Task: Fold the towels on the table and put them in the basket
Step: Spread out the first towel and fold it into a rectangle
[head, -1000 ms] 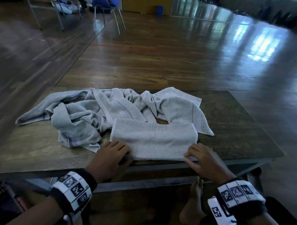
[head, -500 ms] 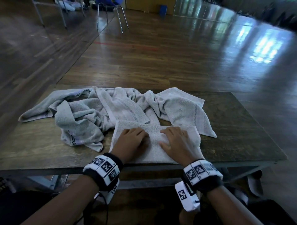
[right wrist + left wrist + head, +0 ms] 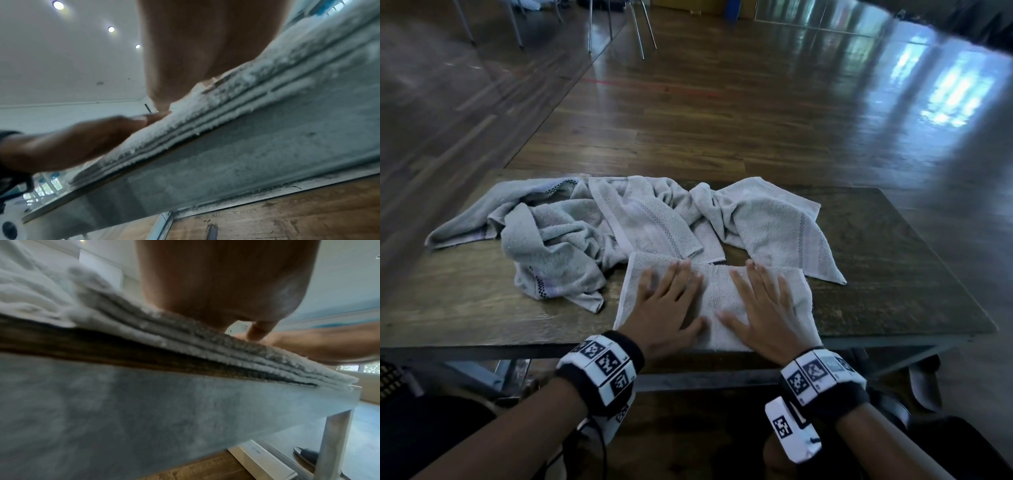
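Observation:
A folded pale grey towel [image 3: 717, 298] lies at the near edge of the wooden table [image 3: 893, 274]. My left hand [image 3: 669, 301] lies flat on its left half with fingers straight and spread. My right hand [image 3: 763, 305] presses flat on its right half. The wrist views show the towel's stacked layers [image 3: 205, 344] [image 3: 257, 97] at the table edge under each palm. Behind it sprawls a heap of unfolded grey towels [image 3: 585, 233], and one more towel [image 3: 774, 219] spreads to the back right. No basket is in view.
The table's right part [image 3: 911, 257] and front left [image 3: 465, 308] are bare wood. Chair legs [image 3: 640, 31] stand on the shiny wooden floor [image 3: 756, 102] far behind. A dark shoe [image 3: 924, 383] lies under the table's right end.
Both hands moved from the towel's near corners onto its top, then slid forward and flattened, fingers spreading out over the folded towel.

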Demonstrator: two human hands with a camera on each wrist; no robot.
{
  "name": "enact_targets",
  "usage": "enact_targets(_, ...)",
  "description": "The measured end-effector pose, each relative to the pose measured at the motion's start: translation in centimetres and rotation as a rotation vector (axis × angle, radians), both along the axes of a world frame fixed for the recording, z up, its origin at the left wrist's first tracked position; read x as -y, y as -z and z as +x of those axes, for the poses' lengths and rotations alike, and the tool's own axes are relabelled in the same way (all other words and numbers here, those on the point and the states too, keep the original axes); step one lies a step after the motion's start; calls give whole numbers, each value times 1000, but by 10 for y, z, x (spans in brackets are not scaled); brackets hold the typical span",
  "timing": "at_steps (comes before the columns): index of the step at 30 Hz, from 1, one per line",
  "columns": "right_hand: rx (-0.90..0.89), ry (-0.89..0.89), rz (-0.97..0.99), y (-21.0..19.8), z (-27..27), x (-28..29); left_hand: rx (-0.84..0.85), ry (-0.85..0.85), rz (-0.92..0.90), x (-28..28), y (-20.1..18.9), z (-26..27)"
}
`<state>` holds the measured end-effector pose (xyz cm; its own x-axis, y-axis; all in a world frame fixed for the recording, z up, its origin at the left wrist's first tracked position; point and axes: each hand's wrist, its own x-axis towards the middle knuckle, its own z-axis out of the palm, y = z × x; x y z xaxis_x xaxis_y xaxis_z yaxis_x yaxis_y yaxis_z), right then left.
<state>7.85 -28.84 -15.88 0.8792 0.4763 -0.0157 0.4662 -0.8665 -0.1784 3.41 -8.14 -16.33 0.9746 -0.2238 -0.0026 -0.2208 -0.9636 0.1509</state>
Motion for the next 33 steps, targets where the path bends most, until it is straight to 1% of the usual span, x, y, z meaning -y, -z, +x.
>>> enact_targets(2,65,-32,26,-1,3,-11,43,2,-21,5,-3,10)
enact_targets(6,20,-20,-58,9,10,-13,53,1,46,4,7,22)
enact_targets(10,-50,55,-106,12,28,12,48,-60,59,-17,13,28)
enact_targets(14,-62,134,-161,11,34,42,54,-129,80,-39,13,23)
enact_targets(17,-113,184,-179,4,33,63,61,-118,116,-53,8,8)
enact_targets(19,-132,205,-185,-2,29,70,103,-65,142,-55,1,-3)
enact_targets(20,-107,208,-161,-5,26,69,127,-32,111,-51,-3,-7)
enact_targets(21,-47,195,-107,-7,23,64,153,-9,45,-45,-7,-10)
enact_targets(23,104,100,96,-11,17,44,223,1,-129,-27,-13,-10)
enact_targets(24,139,34,196,-11,15,31,277,-8,-202,-18,-14,-7)
enact_targets(25,134,-18,270,-10,13,19,308,-22,-248,-11,-14,-4)
enact_targets(27,68,-64,328,-4,9,0,253,-39,-292,-5,-10,6)
enact_targets(29,16,-69,298,2,9,-4,166,-30,-318,-6,-3,13)
enact_targets(30,4,-81,246,5,10,-1,137,-8,-289,-9,0,15)
enact_targets(33,-35,-95,-27,11,15,18,65,70,-47,-21,10,14)
